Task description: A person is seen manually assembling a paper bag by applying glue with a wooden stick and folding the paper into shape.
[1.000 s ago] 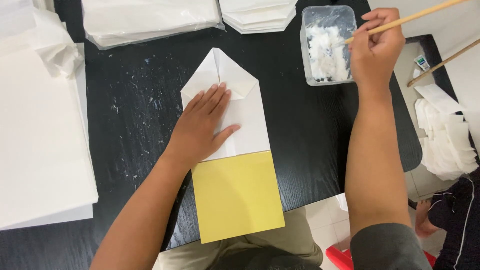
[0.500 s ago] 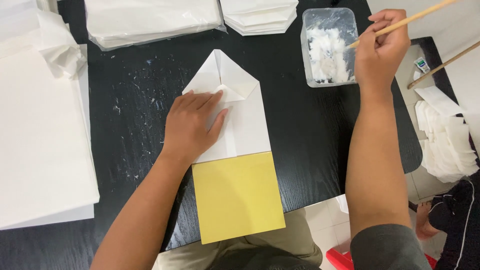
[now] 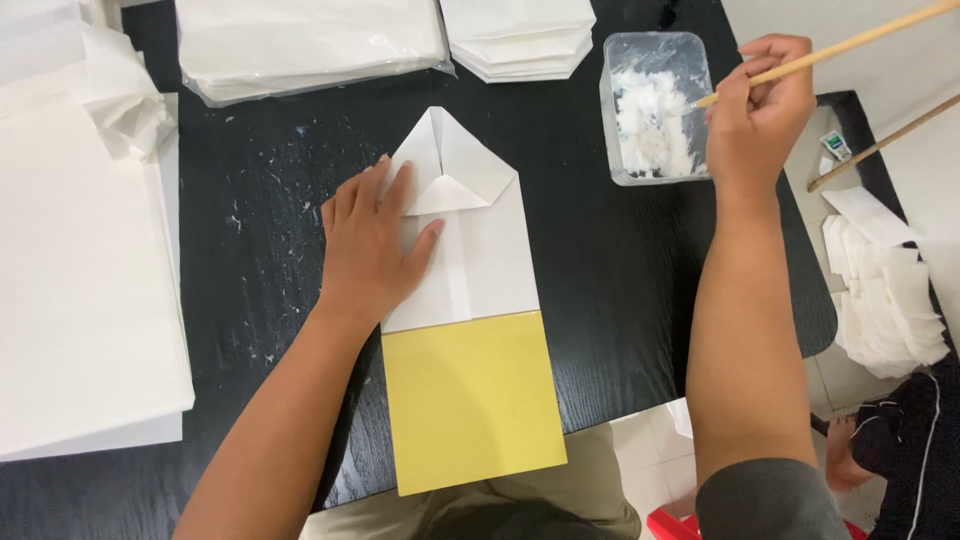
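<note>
The folded white paper (image 3: 478, 235) lay on the black counter (image 3: 620, 270), its lower end on a yellow board (image 3: 470, 400). The left hand (image 3: 372, 245) pressed flat on it, fingers spread, gripping nothing. The right hand (image 3: 760, 110) pinched a thin wooden stick (image 3: 850, 45), tip in a clear tub of white paste (image 3: 655, 105). White paper stacks (image 3: 310, 45) lay beyond.

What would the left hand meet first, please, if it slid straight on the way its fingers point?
The left hand lies flat on the folded white paper, fingers pointing up and slightly right. Sliding on, it would probably first meet the folded triangular flap, then bare black table.
</note>
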